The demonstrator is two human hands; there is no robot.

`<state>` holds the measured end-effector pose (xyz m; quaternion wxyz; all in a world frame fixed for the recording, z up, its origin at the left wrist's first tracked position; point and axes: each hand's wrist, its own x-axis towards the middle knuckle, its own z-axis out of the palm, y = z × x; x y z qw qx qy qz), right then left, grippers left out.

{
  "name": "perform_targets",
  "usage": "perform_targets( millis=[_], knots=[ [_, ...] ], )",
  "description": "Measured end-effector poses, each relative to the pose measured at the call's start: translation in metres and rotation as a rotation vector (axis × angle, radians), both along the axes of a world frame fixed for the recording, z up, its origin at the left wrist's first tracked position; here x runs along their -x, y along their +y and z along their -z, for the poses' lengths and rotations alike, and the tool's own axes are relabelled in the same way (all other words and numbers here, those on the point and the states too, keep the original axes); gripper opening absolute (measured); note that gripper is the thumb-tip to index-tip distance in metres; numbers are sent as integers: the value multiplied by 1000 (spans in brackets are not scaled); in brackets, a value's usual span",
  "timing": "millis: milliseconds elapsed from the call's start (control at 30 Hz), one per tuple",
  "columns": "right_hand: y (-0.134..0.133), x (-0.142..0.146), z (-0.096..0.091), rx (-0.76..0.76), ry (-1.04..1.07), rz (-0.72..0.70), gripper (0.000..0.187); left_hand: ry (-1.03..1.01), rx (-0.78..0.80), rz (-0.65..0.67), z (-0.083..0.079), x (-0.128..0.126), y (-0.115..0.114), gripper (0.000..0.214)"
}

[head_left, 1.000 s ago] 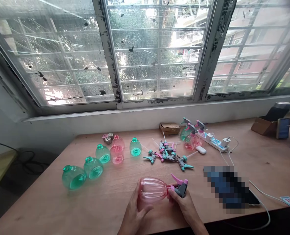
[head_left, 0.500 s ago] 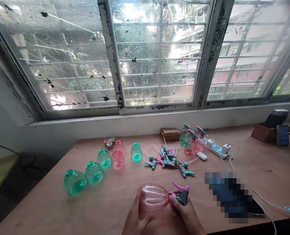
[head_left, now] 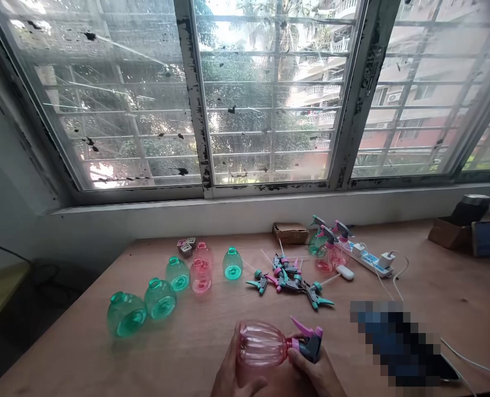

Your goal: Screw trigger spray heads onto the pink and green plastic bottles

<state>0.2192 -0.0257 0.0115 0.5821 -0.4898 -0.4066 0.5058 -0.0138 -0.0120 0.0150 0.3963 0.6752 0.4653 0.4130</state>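
Note:
A pink ribbed spray bottle [head_left: 260, 347] lies sideways in my two hands near the front edge of the wooden table [head_left: 455, 292]. My left hand [head_left: 228, 375] wraps round its body. My right hand [head_left: 315, 375] grips the neck just below the grey and pink trigger head [head_left: 308, 341]. Beyond it, at the table's middle, lies a pile of loose trigger heads [head_left: 288, 275] with dip tubes. Several empty green bottles [head_left: 160, 296] and two pink bottles [head_left: 201, 267] stand in a row to the left.
Assembled spray bottles [head_left: 329, 248] stand by a white power strip [head_left: 371, 260] with a charger and cable. A small cardboard box [head_left: 290, 232] sits at the back, another box with a phone [head_left: 482, 238] at the far right. A blurred-out object [head_left: 397, 339] lies right of my hands.
The view has tilted up, so the table and my hands sit lower in the picture. Both hands keep their hold on the pink bottle and trigger head.

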Motion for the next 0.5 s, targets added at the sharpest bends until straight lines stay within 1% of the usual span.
perform_targets(
  millis=[33,133,200,267,333,367,433,500],
  knots=[
    [-1,1,-2,1,-3,4,52,-7,17,2,1,1,1,96],
    [-2,3,-9,-6,-10,33,52,-20,81,-10,4,2,3,91],
    [-3,3,-11,-8,-25,32,50,-26,81,-14,6,2,4,90],
    [-3,3,-12,-3,-25,-9,48,-39,49,-10,7,2,4,88],
    [-3,3,-10,10,5,-57,49,-55,23,2,7,3,4,86],
    [-2,4,-8,15,24,-62,49,-59,22,12,6,3,4,89],
    [-1,5,-3,18,52,-35,51,-62,42,31,5,4,3,99],
    [-1,6,2,13,67,7,53,-71,84,45,5,5,3,103]
  ],
)
